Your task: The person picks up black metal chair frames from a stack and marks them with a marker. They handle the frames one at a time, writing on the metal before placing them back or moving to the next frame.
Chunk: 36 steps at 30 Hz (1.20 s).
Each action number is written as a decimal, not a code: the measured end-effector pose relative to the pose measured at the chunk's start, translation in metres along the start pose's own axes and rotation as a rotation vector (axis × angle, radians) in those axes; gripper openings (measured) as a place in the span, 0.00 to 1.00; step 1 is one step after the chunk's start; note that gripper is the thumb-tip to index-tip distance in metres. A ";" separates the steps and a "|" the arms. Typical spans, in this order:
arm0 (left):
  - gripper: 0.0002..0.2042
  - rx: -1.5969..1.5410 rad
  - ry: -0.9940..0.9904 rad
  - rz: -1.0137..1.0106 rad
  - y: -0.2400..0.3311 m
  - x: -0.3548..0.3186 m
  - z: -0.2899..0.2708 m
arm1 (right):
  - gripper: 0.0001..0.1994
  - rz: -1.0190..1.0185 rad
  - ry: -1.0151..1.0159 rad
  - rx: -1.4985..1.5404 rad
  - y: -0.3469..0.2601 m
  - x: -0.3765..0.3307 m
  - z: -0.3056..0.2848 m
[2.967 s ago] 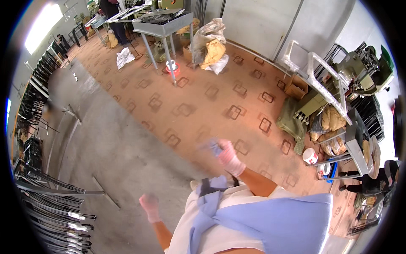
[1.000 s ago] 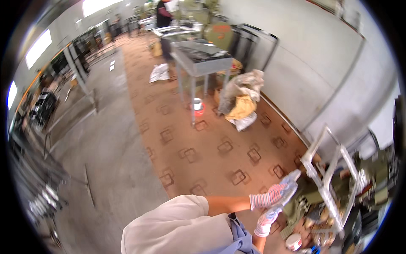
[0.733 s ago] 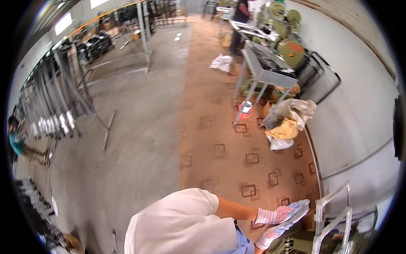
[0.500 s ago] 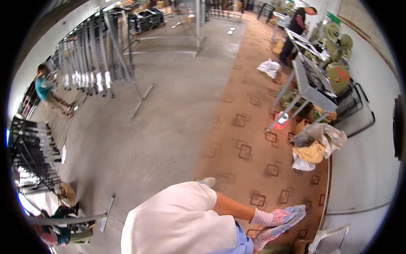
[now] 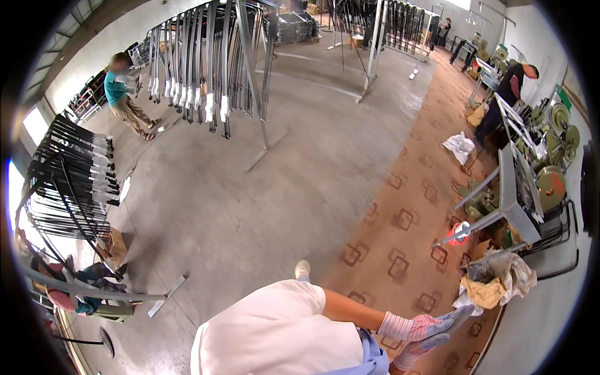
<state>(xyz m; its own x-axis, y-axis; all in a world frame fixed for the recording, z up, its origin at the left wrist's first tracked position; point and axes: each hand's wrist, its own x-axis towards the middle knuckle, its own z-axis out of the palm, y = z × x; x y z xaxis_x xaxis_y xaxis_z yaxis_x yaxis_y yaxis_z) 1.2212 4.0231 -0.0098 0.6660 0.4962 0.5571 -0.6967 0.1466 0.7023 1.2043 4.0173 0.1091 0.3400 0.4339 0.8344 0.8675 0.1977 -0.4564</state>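
Observation:
Both my hands wear striped pink-and-white knit gloves with grey-blue coating over the palms and fingers. My left hand [image 5: 431, 325] is the upper one, its fingers stretched out toward the right. Just below it lies my right hand [image 5: 420, 351], its fingers also extended and close against the left glove. I see no tool or part between them. A bare left forearm [image 5: 354, 312] runs from my white sleeve [image 5: 262, 325] to the glove cuff. Blue cloth [image 5: 374, 357] shows beside the sleeve.
Black bent tube frames hang on a rack [image 5: 206, 69], more on another rack [image 5: 69, 181] at left. A person in teal [image 5: 117, 90] stands there; another sits lower left. At right are a metal workbench [image 5: 515, 200], a person in dark clothes [image 5: 509, 87], sacks [image 5: 484, 290] and a red bucket [image 5: 459, 232].
The view has swung, so the racks, people and bench sit farther right, with the near ones lower. My gloved hands stay close together, and a shoe now shows more fully in front of me.

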 end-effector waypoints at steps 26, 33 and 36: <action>0.25 0.110 0.508 -0.434 0.432 -0.003 -0.447 | 0.14 0.835 -0.571 0.704 0.003 0.053 0.507; 0.21 0.229 0.696 -0.399 0.492 0.044 -0.610 | 0.10 1.120 -0.593 0.910 -0.010 0.137 0.675; 0.21 0.229 0.833 -0.317 0.522 0.048 -0.678 | 0.09 0.808 -0.806 0.735 -0.053 0.197 0.742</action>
<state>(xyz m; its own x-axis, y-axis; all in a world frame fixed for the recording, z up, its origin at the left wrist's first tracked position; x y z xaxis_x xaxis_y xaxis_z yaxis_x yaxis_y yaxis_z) 0.7090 4.7035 0.0835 0.3472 0.9309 -0.1137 -0.3854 0.2522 0.8876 0.9555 4.7445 0.0681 0.1324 0.9905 -0.0383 0.0501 -0.0453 -0.9977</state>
